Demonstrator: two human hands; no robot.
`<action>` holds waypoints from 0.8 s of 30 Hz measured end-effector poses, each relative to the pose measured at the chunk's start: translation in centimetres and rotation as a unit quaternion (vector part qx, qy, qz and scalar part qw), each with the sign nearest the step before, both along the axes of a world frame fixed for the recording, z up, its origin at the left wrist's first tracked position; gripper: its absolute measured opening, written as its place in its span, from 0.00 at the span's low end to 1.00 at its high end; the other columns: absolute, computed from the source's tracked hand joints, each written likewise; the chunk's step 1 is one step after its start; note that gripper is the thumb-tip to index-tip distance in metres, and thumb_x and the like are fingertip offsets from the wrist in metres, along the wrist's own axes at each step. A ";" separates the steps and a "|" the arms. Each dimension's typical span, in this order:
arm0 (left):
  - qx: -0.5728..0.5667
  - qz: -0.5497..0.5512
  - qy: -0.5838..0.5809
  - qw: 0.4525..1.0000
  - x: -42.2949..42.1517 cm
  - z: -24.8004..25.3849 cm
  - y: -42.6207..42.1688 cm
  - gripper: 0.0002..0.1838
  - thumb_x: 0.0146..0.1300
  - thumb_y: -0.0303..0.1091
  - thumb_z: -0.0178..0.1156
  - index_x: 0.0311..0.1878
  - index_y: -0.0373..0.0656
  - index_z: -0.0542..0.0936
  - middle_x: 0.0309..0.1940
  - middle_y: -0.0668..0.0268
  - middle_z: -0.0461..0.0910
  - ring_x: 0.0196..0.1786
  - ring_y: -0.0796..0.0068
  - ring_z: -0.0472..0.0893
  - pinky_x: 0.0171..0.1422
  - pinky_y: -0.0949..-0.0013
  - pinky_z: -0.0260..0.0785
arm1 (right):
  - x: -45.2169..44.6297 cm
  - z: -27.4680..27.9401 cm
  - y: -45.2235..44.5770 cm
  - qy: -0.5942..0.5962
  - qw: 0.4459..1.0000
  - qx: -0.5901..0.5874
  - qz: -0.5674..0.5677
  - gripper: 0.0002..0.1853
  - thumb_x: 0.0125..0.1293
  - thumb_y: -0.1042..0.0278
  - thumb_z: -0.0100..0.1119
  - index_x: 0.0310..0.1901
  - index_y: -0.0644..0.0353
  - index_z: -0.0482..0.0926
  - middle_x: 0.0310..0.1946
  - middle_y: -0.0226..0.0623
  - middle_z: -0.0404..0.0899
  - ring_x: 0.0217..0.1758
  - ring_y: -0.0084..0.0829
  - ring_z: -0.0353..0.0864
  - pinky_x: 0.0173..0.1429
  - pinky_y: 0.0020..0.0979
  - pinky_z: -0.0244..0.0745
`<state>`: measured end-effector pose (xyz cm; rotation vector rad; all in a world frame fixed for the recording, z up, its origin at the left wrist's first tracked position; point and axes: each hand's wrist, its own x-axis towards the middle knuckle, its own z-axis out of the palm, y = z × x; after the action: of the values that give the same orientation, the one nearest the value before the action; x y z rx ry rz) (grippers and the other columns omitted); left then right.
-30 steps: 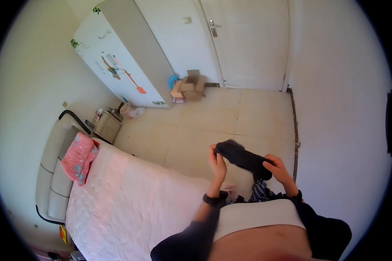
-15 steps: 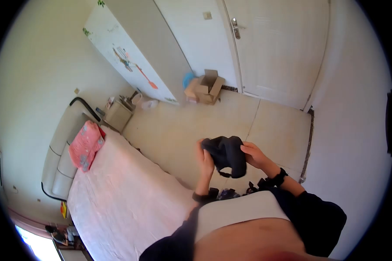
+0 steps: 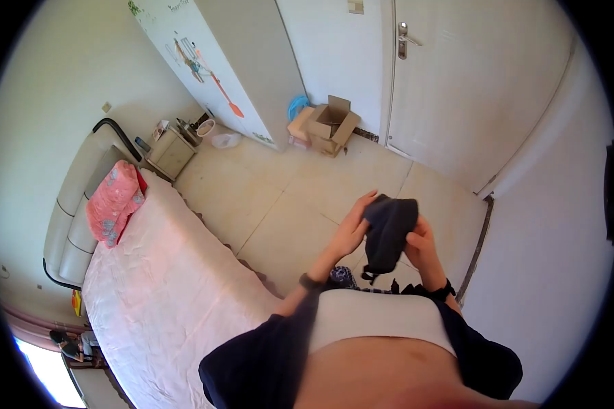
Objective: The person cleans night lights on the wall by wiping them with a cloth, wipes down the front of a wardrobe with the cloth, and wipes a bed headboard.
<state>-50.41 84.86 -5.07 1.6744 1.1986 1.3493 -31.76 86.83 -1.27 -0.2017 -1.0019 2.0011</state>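
Observation:
A dark cap is held up in front of my body, over the tiled floor, between both hands. On its left edge, my left hand grips it with the fingers reaching up along the side. The thumb and fingers of my right hand close on its right edge. From the cap's lower end hangs a small dark strap. Whatever parts of the fingers lie behind the fabric are hidden.
To the left is a bed with a pink pillow. Beyond stand a nightstand, a wardrobe and an open cardboard box near the white door. Another person sits by the window.
Both hands have moved right in view with the cap and turned it, so its strap end now points down. The view has shifted, and the right hand sits lower on the cap's side.

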 end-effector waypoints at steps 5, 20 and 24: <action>0.060 -0.087 0.026 0.994 -7.2 1.6 5.0 0.20 0.62 0.25 0.44 0.59 0.38 0.68 0.63 0.53 0.64 0.65 0.57 0.65 0.67 0.65 0.56 | -7.5 1.6 4.7 -0.076 0.992 0.094 -0.047 0.25 0.55 0.73 0.63 0.55 0.68 0.69 0.45 0.40 0.77 0.47 0.30 0.77 0.52 0.30 0.72; -0.070 0.280 -0.196 0.937 -32.9 -0.7 3.8 0.22 0.53 0.32 0.67 0.49 0.35 0.72 0.32 0.64 0.78 0.36 0.80 0.75 0.41 0.74 0.69 | -44.3 1.5 16.6 -0.168 0.841 0.507 -0.089 0.15 0.49 0.81 0.59 0.42 0.67 0.75 0.38 0.43 0.71 0.41 0.38 0.72 0.44 0.30 0.67; -0.081 0.314 -0.174 0.930 -41.2 -0.1 6.8 0.23 0.55 0.30 0.65 0.52 0.35 0.71 0.38 0.62 0.79 0.38 0.80 0.77 0.42 0.75 0.70 | -54.0 0.5 19.8 -0.136 0.788 0.594 -0.084 0.13 0.48 0.71 0.65 0.37 0.63 0.77 0.36 0.45 0.72 0.39 0.44 0.72 0.43 0.35 0.69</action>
<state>-91.65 91.63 -5.14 0.8983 1.6413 1.7687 -85.71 106.60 -0.81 0.1263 -2.1383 0.8757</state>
